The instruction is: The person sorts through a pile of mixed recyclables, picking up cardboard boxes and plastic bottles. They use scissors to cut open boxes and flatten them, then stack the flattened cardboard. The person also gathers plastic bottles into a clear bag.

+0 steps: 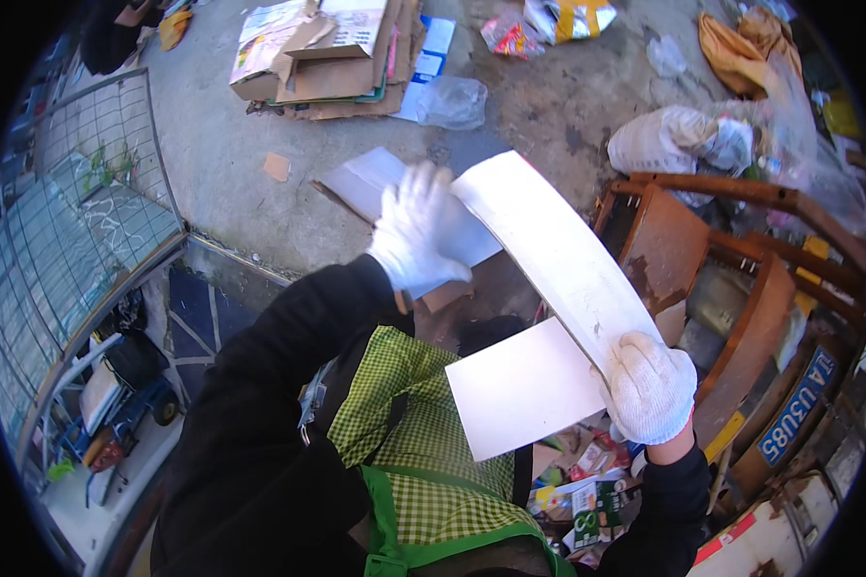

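My right hand (649, 385), in a white knit glove, is closed round the near end of a long white cardboard piece (553, 245). The piece curves away toward the far left. A squarish white flap (524, 389) sticks out beside that hand, over my lap; I cannot tell if it belongs to the same piece. My left hand (416, 231), gloved too and slightly blurred, has its fingers apart and holds nothing. It is just left of the long piece's far end, above a pale cardboard sheet (366, 183) that it partly hides.
Stacked flattened cardboard (342, 72) lies at the far side, with a clear plastic bag (452, 102) beside it. Brown wooden frames (688, 240) and a white sack (664, 139) crowd the right. Mixed paper scraps (592, 495) lie below my right hand. A wire mesh panel (87, 192) stands left.
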Tool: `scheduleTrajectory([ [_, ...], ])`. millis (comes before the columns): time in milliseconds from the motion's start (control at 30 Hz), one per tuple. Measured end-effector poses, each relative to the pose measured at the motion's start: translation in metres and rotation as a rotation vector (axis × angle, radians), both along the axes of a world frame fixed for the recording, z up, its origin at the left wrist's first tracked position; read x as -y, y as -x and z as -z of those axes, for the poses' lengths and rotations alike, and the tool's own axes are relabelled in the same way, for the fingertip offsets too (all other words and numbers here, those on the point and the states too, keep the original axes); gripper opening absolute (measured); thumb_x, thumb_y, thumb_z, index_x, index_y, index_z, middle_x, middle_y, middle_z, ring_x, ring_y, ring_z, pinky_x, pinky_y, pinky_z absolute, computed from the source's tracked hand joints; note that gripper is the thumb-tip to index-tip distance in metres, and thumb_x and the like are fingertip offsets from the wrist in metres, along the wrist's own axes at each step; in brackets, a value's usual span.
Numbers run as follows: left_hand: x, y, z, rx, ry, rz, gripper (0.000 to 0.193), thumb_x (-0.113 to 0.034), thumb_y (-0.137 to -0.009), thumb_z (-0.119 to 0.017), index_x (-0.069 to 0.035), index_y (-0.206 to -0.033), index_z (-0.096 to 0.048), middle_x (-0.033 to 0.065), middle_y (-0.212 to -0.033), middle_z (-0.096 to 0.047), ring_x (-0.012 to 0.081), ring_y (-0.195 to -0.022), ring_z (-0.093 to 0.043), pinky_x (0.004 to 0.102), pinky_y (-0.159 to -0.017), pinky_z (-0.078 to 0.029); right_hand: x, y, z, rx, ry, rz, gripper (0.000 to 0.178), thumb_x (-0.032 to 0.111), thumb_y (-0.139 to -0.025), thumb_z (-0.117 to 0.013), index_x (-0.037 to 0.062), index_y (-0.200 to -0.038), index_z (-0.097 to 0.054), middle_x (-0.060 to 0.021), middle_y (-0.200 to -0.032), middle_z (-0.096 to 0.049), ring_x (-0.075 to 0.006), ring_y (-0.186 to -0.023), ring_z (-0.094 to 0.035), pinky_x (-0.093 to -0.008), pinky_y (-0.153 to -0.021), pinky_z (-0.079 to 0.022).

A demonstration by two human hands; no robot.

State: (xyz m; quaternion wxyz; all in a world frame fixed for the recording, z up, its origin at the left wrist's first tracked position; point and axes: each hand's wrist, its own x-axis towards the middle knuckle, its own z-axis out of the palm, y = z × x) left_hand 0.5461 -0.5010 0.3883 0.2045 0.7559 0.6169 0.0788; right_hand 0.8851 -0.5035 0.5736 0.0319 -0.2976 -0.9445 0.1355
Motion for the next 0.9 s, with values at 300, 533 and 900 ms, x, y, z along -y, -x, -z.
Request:
scheduleTrajectory([
  [300,-0.031,0.086,-0.065,-0.333,0.058,-0.2,0.043,-0.015,-0.083,-0.061,0.003,-0.121,-0.055,0.0191,-0.117,-0.058,0.0354,-0.122,-0.055,0.0474,-0.093,-0.047,-0.081,0.124,-0.134,0.014,-0.175,-0.21,0.022,0.015,-0.07,-0.08,0.0079,-0.085,-0.065,-0.0088,-0.086,-0.065,-0.0263,-0.078,-0.066,-0.037,-0.058,-0.047],
  [533,-0.053,0.336,-0.128,0.03,-0.164,-0.304,0.025,-0.01,-0.089,-0.06,-0.005,-0.114,-0.065,0.0131,-0.109,-0.07,0.0268,-0.096,-0.071,0.0396,-0.081,-0.058,-0.163,0.192,-0.193,-0.149,-0.339,-0.118,0.03,0.025,-0.079,-0.08,0.0104,-0.069,-0.055,-0.0095,-0.067,-0.054,-0.0315,-0.063,-0.059,-0.0435,-0.056,-0.048],
  [900,-0.003,0.457,-0.233,0.126,0.16,-0.206,0.048,-0.021,-0.082,-0.073,-0.007,-0.127,-0.065,0.016,-0.118,-0.069,0.0266,-0.109,-0.066,0.0358,-0.095,-0.051,-0.228,0.301,-0.244,-0.611,0.0,0.006,0.012,0.012,-0.08,-0.079,0.005,-0.086,-0.072,-0.0132,-0.076,-0.066,-0.0317,-0.071,-0.066,-0.0366,-0.065,-0.052],
])
